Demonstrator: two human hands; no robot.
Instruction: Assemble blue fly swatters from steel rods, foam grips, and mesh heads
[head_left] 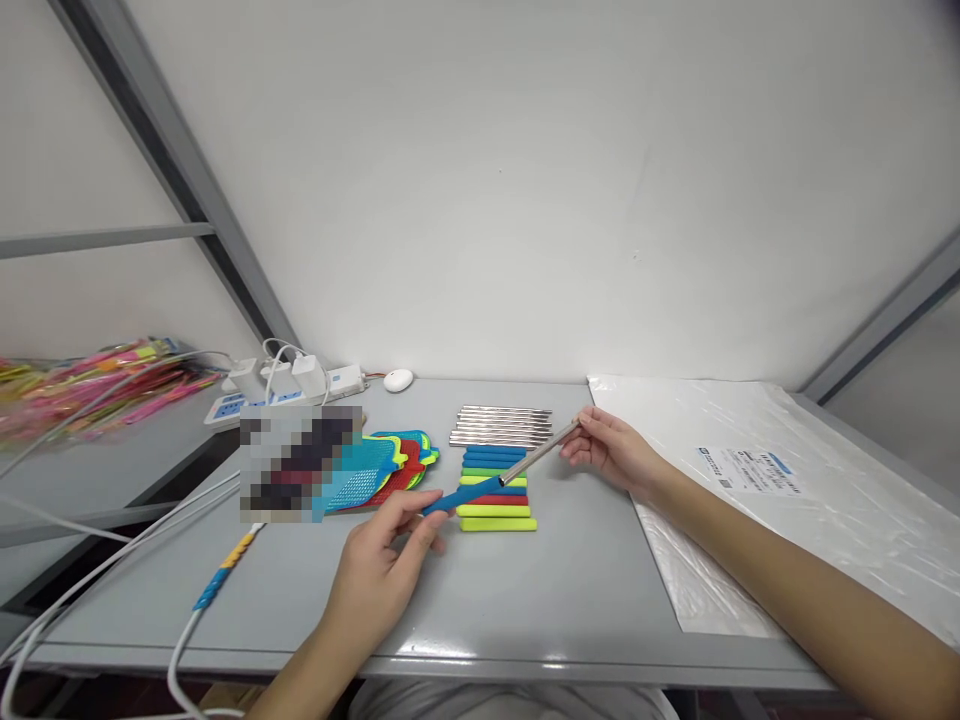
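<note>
Between thumb and fingers, my left hand (390,550) pinches the end of a blue handle tube (466,494). My right hand (611,450) grips the far end of a silver metal rod (541,453). The rod's lower tip meets the open end of the blue tube; whether it is inside I cannot tell. Beneath them lies a row of coloured handle tubes (498,524) in blue, green, red and yellow. Behind that row, several silver rods (501,412) rest side by side. Left of the tubes is a pile of blue, red and yellow fly swatter heads (367,475).
A white plastic bag (720,560) with a label covers the table's right side. At the back left are a power strip (225,408) with chargers and a white round device (398,380). White cables (180,640) run along the left. Bagged colourful items (112,385) lie farther left.
</note>
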